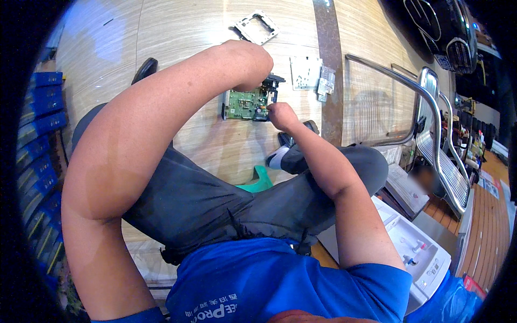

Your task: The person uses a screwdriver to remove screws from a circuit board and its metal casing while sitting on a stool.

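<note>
A green circuit board (245, 104) with a pale metal edge on its left lies on the floor ahead of my knees. Its upper right part carries a black component (273, 81). My left hand (253, 67) reaches over from the far side, beside that component; its fingers are hidden behind the hand and wrist. At the board's near right corner, my right hand (283, 115) is closed with the fingers curled against the edge. Beyond the left hand lies a pale rectangular metal frame (257, 28). To the right are a flat perforated metal plate (305, 73) and a smaller metal piece (326, 83).
A chrome bench (431, 124) stands at the right, with a black machine (444, 37) behind it. Blue bins (40, 124) line the left side. A green plastic stool (259, 180) shows between my legs. A white water dispenser (425, 258) is near my right elbow.
</note>
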A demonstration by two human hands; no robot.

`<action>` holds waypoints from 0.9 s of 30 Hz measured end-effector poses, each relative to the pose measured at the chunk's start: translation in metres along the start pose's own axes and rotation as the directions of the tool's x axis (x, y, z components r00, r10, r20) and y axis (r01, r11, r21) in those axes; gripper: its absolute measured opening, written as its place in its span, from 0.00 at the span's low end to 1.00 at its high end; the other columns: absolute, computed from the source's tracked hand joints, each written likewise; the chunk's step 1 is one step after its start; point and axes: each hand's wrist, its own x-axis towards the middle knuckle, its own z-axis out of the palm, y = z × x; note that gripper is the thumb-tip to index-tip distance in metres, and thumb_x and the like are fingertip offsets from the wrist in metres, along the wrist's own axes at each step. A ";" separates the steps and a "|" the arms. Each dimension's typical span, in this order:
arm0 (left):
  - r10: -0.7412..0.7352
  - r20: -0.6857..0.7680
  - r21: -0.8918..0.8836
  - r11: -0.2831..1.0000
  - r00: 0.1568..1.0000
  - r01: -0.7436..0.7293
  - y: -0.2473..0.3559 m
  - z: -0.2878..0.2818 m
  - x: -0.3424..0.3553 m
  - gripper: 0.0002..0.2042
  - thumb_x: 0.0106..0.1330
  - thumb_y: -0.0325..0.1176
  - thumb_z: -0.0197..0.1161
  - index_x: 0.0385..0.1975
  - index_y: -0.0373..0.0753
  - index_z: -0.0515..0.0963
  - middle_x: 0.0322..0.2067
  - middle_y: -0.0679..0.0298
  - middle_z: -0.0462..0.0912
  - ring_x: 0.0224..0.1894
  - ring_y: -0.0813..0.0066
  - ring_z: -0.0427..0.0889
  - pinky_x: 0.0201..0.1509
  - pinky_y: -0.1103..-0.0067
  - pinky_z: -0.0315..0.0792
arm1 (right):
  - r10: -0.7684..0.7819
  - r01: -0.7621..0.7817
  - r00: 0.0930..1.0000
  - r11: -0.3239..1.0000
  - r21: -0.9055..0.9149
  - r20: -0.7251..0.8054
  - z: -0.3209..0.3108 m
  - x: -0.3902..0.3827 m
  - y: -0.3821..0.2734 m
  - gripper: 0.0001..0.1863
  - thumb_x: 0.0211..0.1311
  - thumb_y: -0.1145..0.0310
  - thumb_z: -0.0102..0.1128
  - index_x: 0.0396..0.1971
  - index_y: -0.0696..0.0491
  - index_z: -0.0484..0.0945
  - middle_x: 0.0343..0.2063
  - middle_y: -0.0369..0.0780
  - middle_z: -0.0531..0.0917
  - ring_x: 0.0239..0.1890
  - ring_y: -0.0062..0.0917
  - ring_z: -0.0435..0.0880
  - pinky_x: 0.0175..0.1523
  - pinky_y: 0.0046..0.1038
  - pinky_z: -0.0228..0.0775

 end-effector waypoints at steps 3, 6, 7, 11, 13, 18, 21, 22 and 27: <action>0.001 0.001 0.003 1.000 1.000 -0.001 0.001 -0.001 0.001 0.11 0.56 0.24 0.67 0.39 0.36 0.86 0.40 0.55 0.87 0.43 0.62 0.87 0.45 0.67 0.81 | 0.039 -0.039 0.999 0.999 0.015 -0.015 0.001 0.001 0.003 0.14 0.58 0.67 0.53 0.38 0.54 0.86 0.35 0.53 0.85 0.41 0.48 0.84 0.51 0.44 0.75; 0.010 0.021 0.007 1.000 1.000 -0.010 0.000 -0.002 0.001 0.11 0.60 0.32 0.67 0.41 0.37 0.83 0.40 0.53 0.86 0.45 0.58 0.86 0.47 0.65 0.80 | 0.040 -0.040 0.999 0.999 0.002 0.000 -0.002 0.001 0.002 0.14 0.58 0.67 0.54 0.38 0.54 0.86 0.36 0.54 0.84 0.41 0.48 0.84 0.51 0.44 0.75; 0.015 0.040 0.013 1.000 0.999 -0.016 -0.001 -0.002 0.000 0.15 0.64 0.40 0.67 0.44 0.37 0.80 0.41 0.52 0.85 0.47 0.54 0.84 0.49 0.62 0.78 | 0.043 -0.043 0.999 0.999 0.000 0.005 -0.004 0.000 0.000 0.14 0.58 0.67 0.54 0.38 0.54 0.86 0.36 0.54 0.85 0.41 0.48 0.84 0.52 0.44 0.75; -0.001 -0.031 -0.048 0.999 1.000 -0.001 -0.004 0.001 0.000 0.10 0.59 0.29 0.66 0.39 0.37 0.86 0.40 0.55 0.87 0.42 0.60 0.87 0.44 0.66 0.81 | 0.054 -0.054 0.998 0.998 0.014 -0.024 -0.016 -0.007 -0.005 0.14 0.60 0.66 0.53 0.39 0.54 0.85 0.36 0.53 0.85 0.41 0.49 0.84 0.51 0.43 0.75; -0.012 -0.019 -0.066 0.998 1.000 0.010 -0.008 0.002 -0.001 0.10 0.59 0.31 0.67 0.38 0.36 0.86 0.39 0.54 0.87 0.41 0.59 0.87 0.44 0.66 0.80 | 0.066 -0.064 0.997 0.996 0.056 -0.049 -0.027 -0.012 -0.011 0.14 0.61 0.66 0.53 0.39 0.54 0.85 0.36 0.52 0.85 0.41 0.49 0.84 0.51 0.43 0.75; -0.019 0.043 -0.009 1.000 0.999 0.019 -0.012 -0.002 -0.009 0.15 0.63 0.38 0.68 0.43 0.37 0.79 0.41 0.51 0.84 0.48 0.52 0.83 0.49 0.61 0.77 | 0.070 -0.029 0.978 0.979 0.203 -0.196 -0.078 -0.035 -0.036 0.14 0.64 0.64 0.56 0.41 0.56 0.84 0.34 0.51 0.85 0.39 0.46 0.85 0.47 0.40 0.76; -0.010 0.028 -0.012 1.000 1.000 0.010 -0.016 0.002 -0.011 0.15 0.62 0.37 0.68 0.43 0.36 0.79 0.40 0.51 0.84 0.48 0.51 0.83 0.50 0.60 0.76 | 0.078 0.042 0.953 0.923 0.382 -0.292 -0.114 -0.058 -0.058 0.13 0.63 0.63 0.54 0.36 0.56 0.83 0.31 0.53 0.84 0.37 0.49 0.84 0.47 0.44 0.75; 0.014 0.027 -0.026 1.000 1.000 -0.013 -0.017 0.002 -0.011 0.15 0.62 0.37 0.68 0.44 0.36 0.79 0.40 0.50 0.84 0.48 0.51 0.83 0.50 0.60 0.76 | 0.061 0.070 0.943 0.924 0.376 -0.326 -0.123 -0.065 -0.062 0.13 0.63 0.64 0.54 0.38 0.57 0.83 0.31 0.53 0.84 0.36 0.49 0.84 0.45 0.43 0.76; 0.057 -0.007 -0.111 0.992 0.998 -0.057 -0.020 0.017 -0.010 0.18 0.59 0.34 0.69 0.49 0.37 0.79 0.41 0.49 0.84 0.48 0.50 0.82 0.52 0.61 0.75 | 0.042 0.166 0.918 0.861 0.481 -0.393 -0.179 -0.118 -0.090 0.11 0.64 0.68 0.58 0.40 0.57 0.83 0.29 0.51 0.84 0.33 0.44 0.85 0.40 0.37 0.76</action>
